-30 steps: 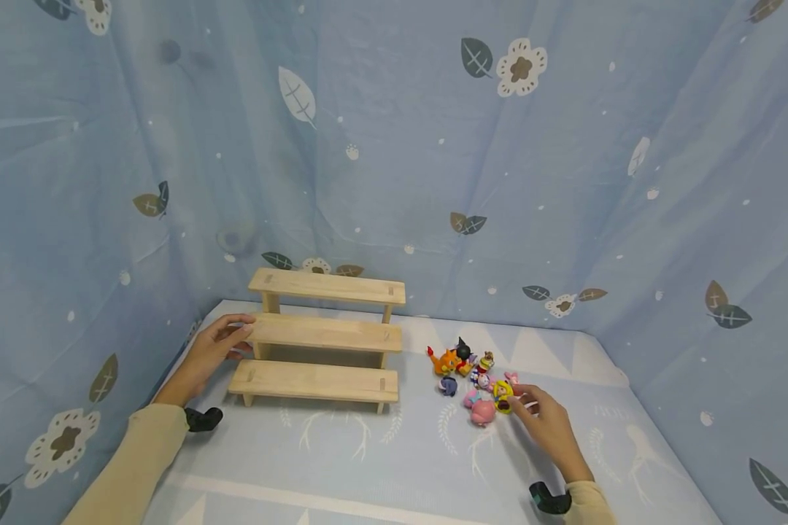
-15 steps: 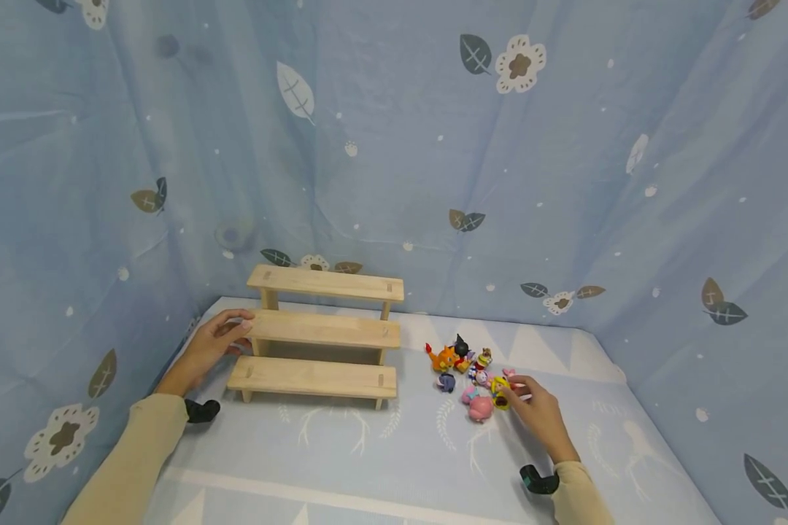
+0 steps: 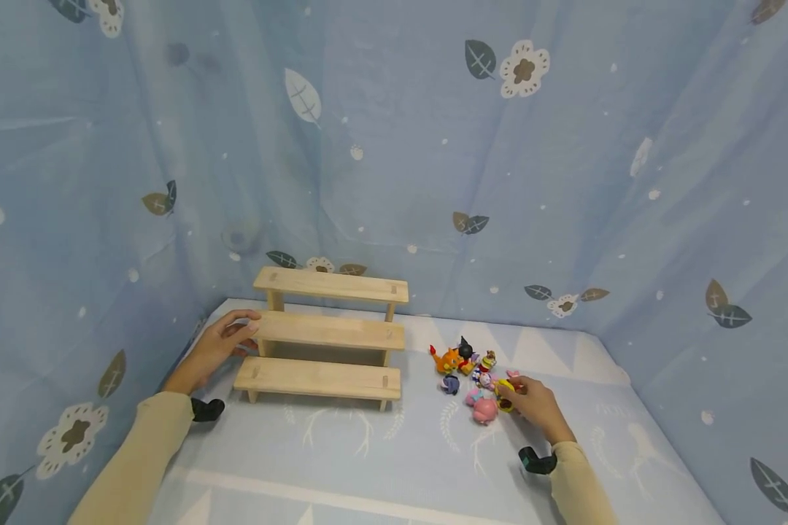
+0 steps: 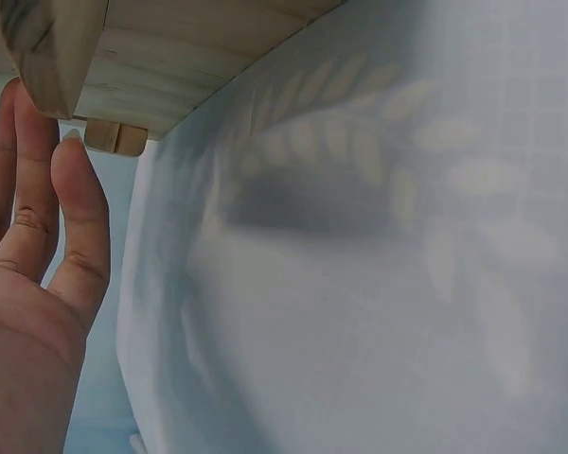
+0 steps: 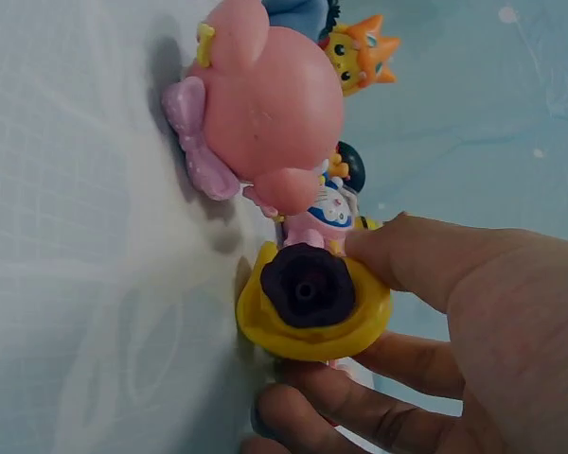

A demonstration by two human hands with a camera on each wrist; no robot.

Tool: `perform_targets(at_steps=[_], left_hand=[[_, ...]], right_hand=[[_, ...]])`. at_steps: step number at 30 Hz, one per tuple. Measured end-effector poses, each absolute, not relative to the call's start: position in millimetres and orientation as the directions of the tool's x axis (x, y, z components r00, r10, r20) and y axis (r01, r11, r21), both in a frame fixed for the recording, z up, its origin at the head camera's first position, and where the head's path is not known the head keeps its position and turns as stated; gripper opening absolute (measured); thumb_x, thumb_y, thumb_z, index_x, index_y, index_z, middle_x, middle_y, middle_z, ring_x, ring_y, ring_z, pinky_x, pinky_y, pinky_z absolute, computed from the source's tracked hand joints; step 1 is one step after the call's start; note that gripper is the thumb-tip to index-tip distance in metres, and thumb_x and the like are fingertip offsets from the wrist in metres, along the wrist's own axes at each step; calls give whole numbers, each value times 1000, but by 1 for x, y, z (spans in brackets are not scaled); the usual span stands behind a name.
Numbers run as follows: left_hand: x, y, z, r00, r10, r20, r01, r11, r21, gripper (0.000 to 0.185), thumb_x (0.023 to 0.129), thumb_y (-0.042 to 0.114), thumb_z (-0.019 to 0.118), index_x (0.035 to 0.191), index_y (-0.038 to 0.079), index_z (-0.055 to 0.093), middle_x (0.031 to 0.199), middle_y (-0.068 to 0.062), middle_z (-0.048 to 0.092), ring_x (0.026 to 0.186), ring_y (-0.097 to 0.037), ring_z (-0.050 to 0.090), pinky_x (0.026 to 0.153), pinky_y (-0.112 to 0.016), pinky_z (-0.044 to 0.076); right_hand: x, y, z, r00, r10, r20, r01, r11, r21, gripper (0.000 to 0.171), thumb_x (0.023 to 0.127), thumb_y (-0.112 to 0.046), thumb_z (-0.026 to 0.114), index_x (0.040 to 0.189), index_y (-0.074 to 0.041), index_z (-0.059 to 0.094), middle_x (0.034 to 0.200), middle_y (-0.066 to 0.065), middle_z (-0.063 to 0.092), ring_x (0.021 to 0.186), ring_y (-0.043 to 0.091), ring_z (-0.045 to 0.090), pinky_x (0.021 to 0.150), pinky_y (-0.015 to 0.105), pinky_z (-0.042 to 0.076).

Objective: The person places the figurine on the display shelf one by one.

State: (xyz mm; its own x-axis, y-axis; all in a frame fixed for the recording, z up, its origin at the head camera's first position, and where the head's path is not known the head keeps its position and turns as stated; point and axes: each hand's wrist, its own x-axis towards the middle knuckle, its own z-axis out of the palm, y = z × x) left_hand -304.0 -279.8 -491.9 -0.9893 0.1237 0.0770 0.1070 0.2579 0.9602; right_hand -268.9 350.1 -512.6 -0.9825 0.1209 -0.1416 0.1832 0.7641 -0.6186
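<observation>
A pale wooden three-step display stand (image 3: pixel 318 378) is on the left of the table in the head view. My left hand (image 3: pixel 219 346) is at the left end of its middle step, fingers extended, fingertips right at the wood (image 4: pixel 52 57). My right hand (image 3: pixel 537 405) pinches a small yellow figurine (image 3: pixel 504 394) between thumb and fingers. In the right wrist view the yellow figurine (image 5: pixel 312 336) turns a dark, round underside to the camera. Just beside it is a round pink figurine (image 3: pixel 485 410), which looms large in the right wrist view.
Several other small figurines cluster behind: an orange one (image 3: pixel 446 361) with a red-tipped tail, a black-hatted one (image 3: pixel 465 350), a grey-blue one (image 3: pixel 450 384) and a pink-and-white one (image 3: pixel 483 378). A blue printed curtain (image 3: pixel 407 182) encloses the table (image 3: pixel 341 467).
My right hand has moved in slightly and its fingers now cover more of the yellow figurine, which has tipped. My left hand stays at the stand.
</observation>
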Motion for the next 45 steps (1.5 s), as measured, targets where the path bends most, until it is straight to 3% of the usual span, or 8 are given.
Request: perform_targets(at_steps=[6, 15, 23, 29, 38, 45], left_hand=[[-314, -285, -500, -988, 135, 70, 106, 277, 955, 53, 104, 45, 60, 148, 16, 48, 123, -14, 63, 109, -45, 64, 88, -54, 55], [-318, -287, -505, -989, 135, 68, 105, 291, 951, 56, 102, 51, 61, 146, 18, 48, 122, -16, 63, 106, -38, 66, 85, -48, 56], [-318, -285, -504, -987, 142, 74, 114, 296, 948, 56, 103, 51, 60, 147, 18, 48, 121, -17, 63, 107, -41, 65, 87, -52, 55], [-317, -287, -504, -988, 138, 70, 108, 290, 951, 56, 103, 49, 60, 148, 19, 47, 121, -17, 63, 107, -41, 65, 85, -51, 56], [-321, -288, -507, -986, 150, 75, 116, 290, 950, 55, 103, 48, 60, 148, 18, 46, 122, -16, 63, 106, -39, 66, 85, -49, 56], [-311, -283, -492, -985, 163, 64, 109, 288, 952, 54, 106, 42, 59, 149, 13, 45, 124, -18, 62, 107, -43, 65, 89, -58, 53]], right_hand=[[-271, 352, -515, -979, 123, -165, 202, 733, -650, 41, 93, -30, 78, 118, -2, 63, 103, 11, 67, 81, 21, 60, 64, 31, 54], [-273, 352, -509, -982, 61, -179, 159, 775, -611, 49, 87, -30, 82, 121, 2, 66, 101, 11, 62, 83, 23, 56, 68, 33, 52], [-269, 356, -502, -984, 97, -152, 170, 776, -608, 46, 86, -32, 84, 117, -3, 63, 103, 14, 65, 80, 24, 59, 65, 33, 52], [-265, 358, -498, -991, 109, -77, 133, 771, -623, 50, 89, -36, 82, 125, -5, 66, 111, 17, 67, 90, 27, 61, 67, 35, 53], [-263, 353, -488, -985, 141, 101, 32, 717, -696, 41, 88, -37, 84, 118, -14, 67, 118, 15, 68, 97, 27, 67, 76, 37, 59], [-262, 342, -475, -972, 86, 217, -106, 667, -738, 43, 89, -37, 83, 123, -17, 66, 119, 9, 67, 99, 26, 70, 74, 27, 60]])
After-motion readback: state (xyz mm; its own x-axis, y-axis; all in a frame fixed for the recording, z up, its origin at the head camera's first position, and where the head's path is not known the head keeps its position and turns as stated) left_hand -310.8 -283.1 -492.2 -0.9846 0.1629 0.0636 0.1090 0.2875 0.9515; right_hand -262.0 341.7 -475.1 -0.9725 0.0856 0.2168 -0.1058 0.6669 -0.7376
